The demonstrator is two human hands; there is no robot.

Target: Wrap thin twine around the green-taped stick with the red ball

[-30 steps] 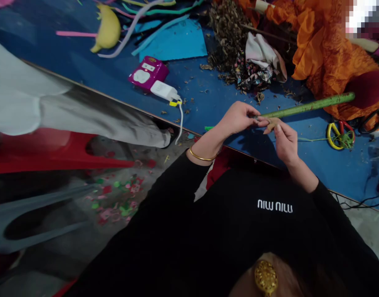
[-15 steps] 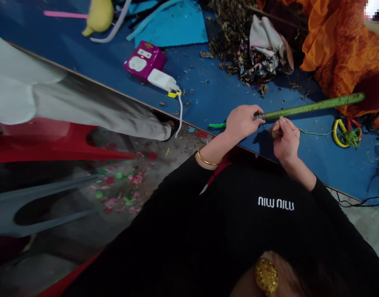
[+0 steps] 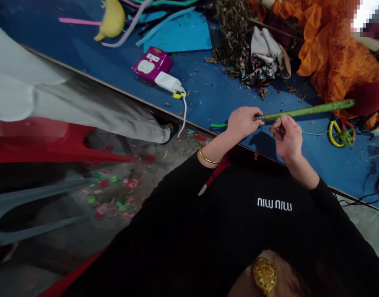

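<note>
A long green stick [image 3: 319,108], with a dark band at its near end, lies across the front of the blue table. My left hand [image 3: 243,122], wearing a gold bangle, is closed around that banded end. A bright green strip [image 3: 219,125] pokes out on the other side of this hand. Just below the stick, my right hand [image 3: 287,136] is pinched with thumb and fingers together. Thin green thread [image 3: 316,133] runs from it to a tangle lying on yellow-and-red handled scissors [image 3: 335,134]. The pinching fingertips are too small to see clearly.
On the blue table [image 3: 202,99] are a purple power socket [image 3: 154,64] with a white plug [image 3: 169,81], dried leaves [image 3: 229,37], crumpled cloth [image 3: 265,53], orange fabric [image 3: 319,49] and a yellow balloon-like object [image 3: 112,20]. A person's grey trouser leg [image 3: 99,109] stands at left near a red chair [image 3: 53,144].
The view has shifted slightly, so the table things appear moved. My left hand keeps its hold on the stick; my right hand has shifted only a little beside it.
</note>
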